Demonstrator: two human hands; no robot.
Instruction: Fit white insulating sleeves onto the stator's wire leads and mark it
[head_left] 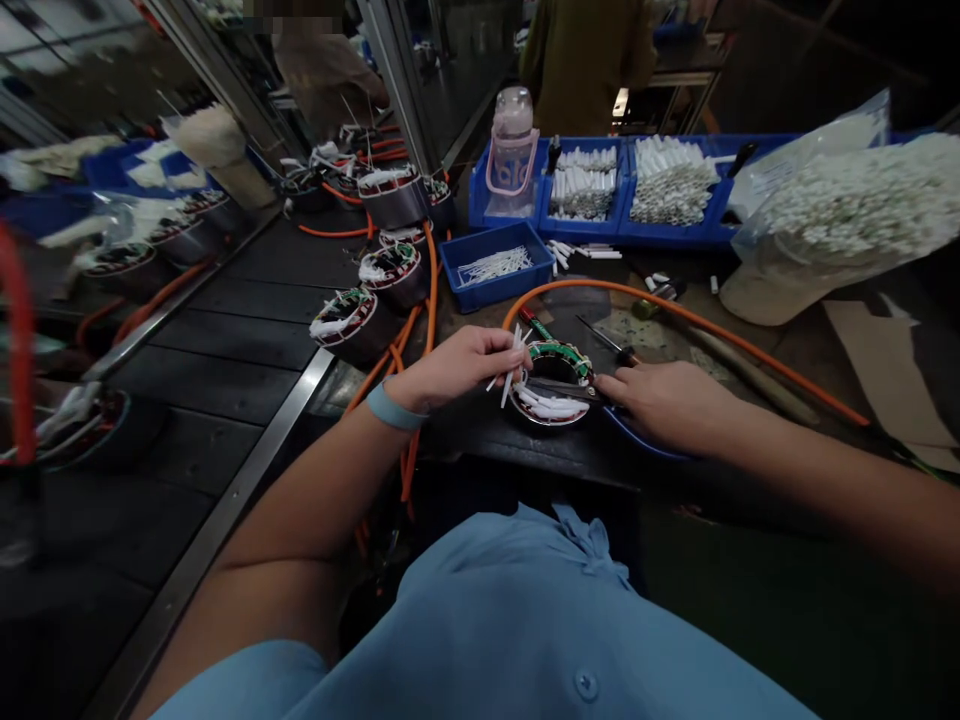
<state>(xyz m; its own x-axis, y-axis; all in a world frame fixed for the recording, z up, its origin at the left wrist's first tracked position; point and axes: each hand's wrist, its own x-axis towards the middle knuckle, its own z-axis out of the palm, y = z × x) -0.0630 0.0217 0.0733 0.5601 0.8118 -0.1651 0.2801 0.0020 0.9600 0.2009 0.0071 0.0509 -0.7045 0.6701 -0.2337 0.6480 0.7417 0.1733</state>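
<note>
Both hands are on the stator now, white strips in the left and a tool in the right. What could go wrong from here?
The left hand pinches several thin white strips loosely fanned; some could slip and drop into the stator. The right hand presses a thin metal tool across the windings, so a slip might nick them or the left fingers close by. The orange cable loops right behind the stator and could snag a wrist.

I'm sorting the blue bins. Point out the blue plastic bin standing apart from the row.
The small blue plastic bin holding thin white sticks: it sits alone in front, nearer the hands, while the other blue bins stand joined behind it.
</note>
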